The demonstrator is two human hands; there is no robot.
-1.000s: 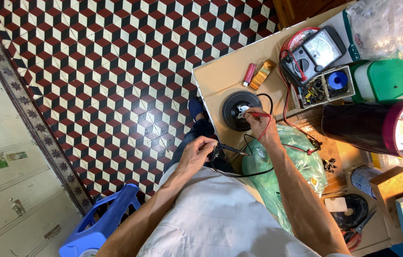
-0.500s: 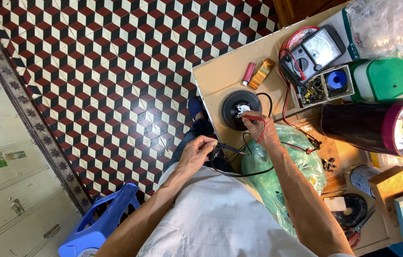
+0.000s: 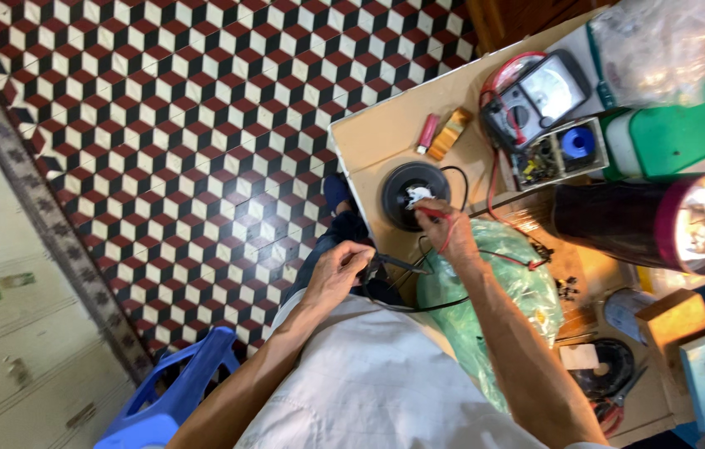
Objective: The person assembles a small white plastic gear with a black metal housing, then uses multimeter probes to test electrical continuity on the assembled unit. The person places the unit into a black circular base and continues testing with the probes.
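Head view: right hand [image 3: 445, 235] pinches a red probe [image 3: 429, 212] on the black round speaker [image 3: 415, 194]; left hand [image 3: 337, 270] pinches a black probe [image 3: 402, 264].

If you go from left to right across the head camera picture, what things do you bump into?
Blue plastic stool → left hand → black round speaker → right hand → analog multimeter → green box → big flashlight.

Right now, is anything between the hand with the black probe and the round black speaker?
Nothing solid. The left hand holds the black probe just short of the speaker; only thin wires loop across the gap. The right hand already has the red probe on it.
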